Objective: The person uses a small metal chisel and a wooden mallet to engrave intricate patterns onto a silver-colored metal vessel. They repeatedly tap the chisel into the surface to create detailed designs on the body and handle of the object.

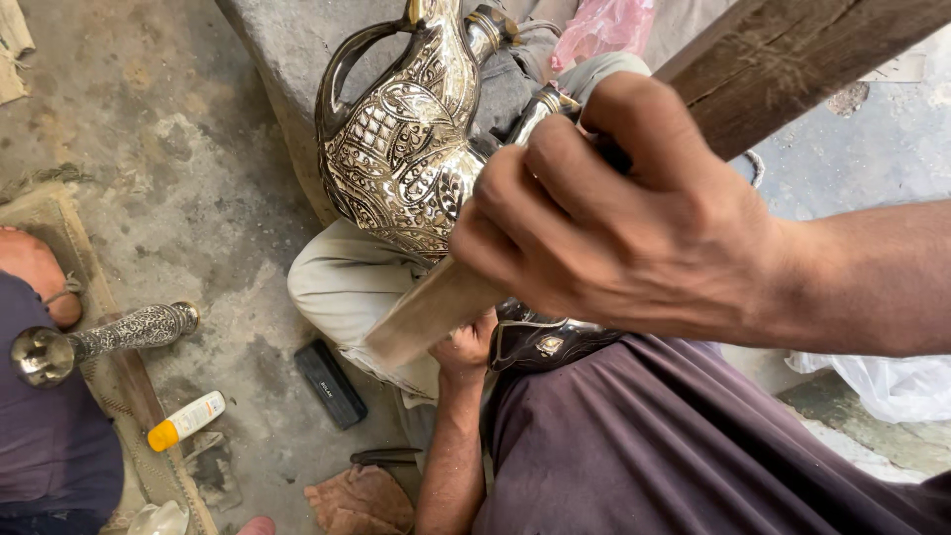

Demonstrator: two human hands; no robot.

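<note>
Closed tight around a flat wooden stick (436, 307), the right hand (614, 218) fills the centre of the frame, its grip wrapped about the middle of the stick so that the pale lower end juts toward the lower left and the dark upper length runs off the upper right corner. Just behind the knuckles stands an engraved silver ewer (401, 139), upright, its curved handle at the upper left of its body and its chased pattern bright against dark ground. The left hand (466, 349) sits below the stick at lower centre, fingers curled against the ewer's dark base (540, 342); whether that grip is fully closed cannot be told. Dark purple cloth (674, 446) covers the lower right. At the left edge another person's arm rests beside an engraved metal stem (109, 337) lying on a mat. On the concrete floor (198, 178) lie a black case (332, 384) and a white tube with an orange cap (186, 420).
</note>
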